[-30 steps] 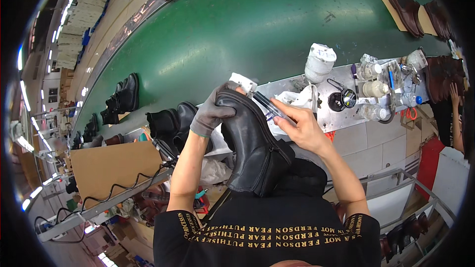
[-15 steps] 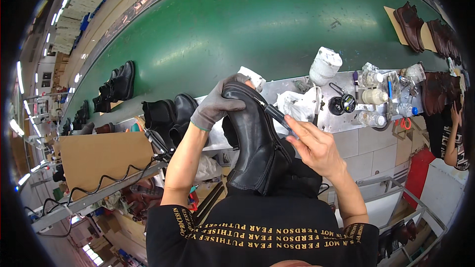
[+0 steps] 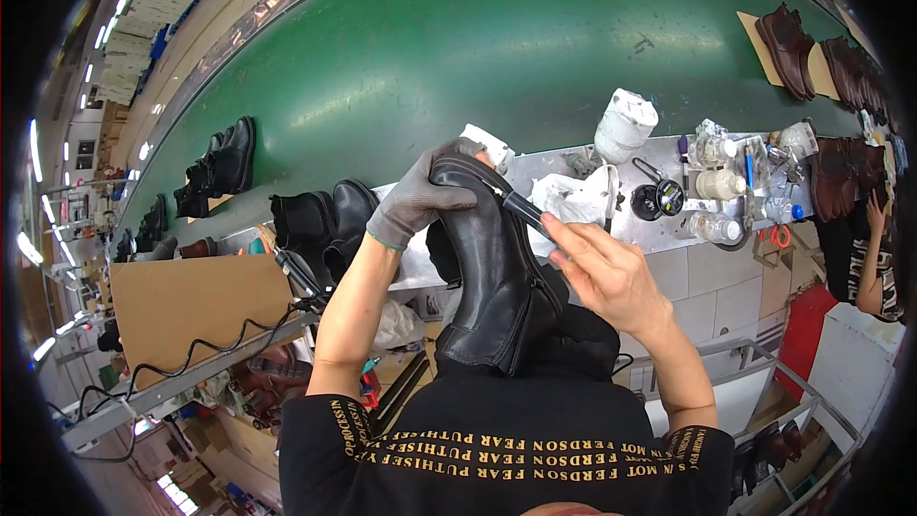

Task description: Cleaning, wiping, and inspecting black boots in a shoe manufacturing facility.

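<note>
So from my feed the black boot (image 3: pixel 492 277) sits dead centre of the frame, propped against the person's lap with the toe pointing up, which looks like the easiest way to get at the sole edge. The left hand (image 3: pixel 420 196), in a grey glove, is clamped over the toe to keep it from rocking, and the right hand (image 3: pixel 607 272) is bare, fingers pinched together on a thin dark tool (image 3: pixel 521 205) laid against the boot's edge. Behind it on the bench (image 3: pixel 669 229), upper right of centre, there's a white tub (image 3: pixel 626 124), a crumpled white rag (image 3: pixel 573 201) and a cluster of small clear bottles (image 3: pixel 716 182), all within arm's reach. A brown cardboard sheet (image 3: pixel 196 301) fills the lower left, and more boots (image 3: pixel 320 220) wait beside the green conveyor belt (image 3: pixel 497 48).
</note>
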`<state>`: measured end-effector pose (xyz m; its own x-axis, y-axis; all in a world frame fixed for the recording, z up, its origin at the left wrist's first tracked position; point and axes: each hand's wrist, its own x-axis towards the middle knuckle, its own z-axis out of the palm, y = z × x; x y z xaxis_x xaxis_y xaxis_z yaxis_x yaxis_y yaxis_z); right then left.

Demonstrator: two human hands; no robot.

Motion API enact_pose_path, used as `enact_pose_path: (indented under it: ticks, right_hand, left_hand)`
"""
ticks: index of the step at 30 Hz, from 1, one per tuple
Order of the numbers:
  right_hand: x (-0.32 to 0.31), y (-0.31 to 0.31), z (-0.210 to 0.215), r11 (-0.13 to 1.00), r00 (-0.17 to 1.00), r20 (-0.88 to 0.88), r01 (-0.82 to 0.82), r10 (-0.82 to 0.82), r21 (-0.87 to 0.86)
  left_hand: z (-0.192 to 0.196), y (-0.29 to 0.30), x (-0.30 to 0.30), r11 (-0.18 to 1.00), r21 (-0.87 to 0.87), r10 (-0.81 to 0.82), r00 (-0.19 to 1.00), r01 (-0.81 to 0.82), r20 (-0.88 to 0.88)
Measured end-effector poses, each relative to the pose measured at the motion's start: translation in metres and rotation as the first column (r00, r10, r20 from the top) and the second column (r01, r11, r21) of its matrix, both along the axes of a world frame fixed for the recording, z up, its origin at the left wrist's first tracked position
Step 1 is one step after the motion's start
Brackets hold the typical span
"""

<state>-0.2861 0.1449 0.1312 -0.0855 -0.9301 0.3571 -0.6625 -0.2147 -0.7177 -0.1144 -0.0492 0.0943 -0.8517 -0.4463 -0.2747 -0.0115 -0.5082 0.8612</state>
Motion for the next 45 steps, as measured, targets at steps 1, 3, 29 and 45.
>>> enact_pose_path:
  ticks: [1, 3, 29, 45]
  right_hand:
    - [0.000, 0.000, 0.001, 1.000, 1.000, 0.000, 0.002, -0.002, 0.001]
    - [-0.001, -0.001, 0.004, 0.999, 0.999, -0.032, 0.013, -0.012, 0.035]
    - [0.023, 0.040, -0.010, 0.978, 0.975, 0.093, 0.198, -0.203, 0.064]
    - [0.007, -0.015, -0.032, 0.951, 0.849, 0.433, 0.295, -0.303, 0.086]
  left_hand:
    - [0.000, 0.000, 0.000, 1.000, 0.000, 0.003, 1.000, -0.003, 0.005]
    - [-0.004, -0.002, 0.001, 1.000, 0.002, -0.010, 1.000, 0.010, -0.001]
    - [-0.012, -0.005, 0.004, 0.995, 0.099, 0.013, 1.000, -0.011, -0.019]
    - [-0.042, -0.008, -0.003, 0.993, 0.102, -0.037, 0.985, 0.055, -0.170]
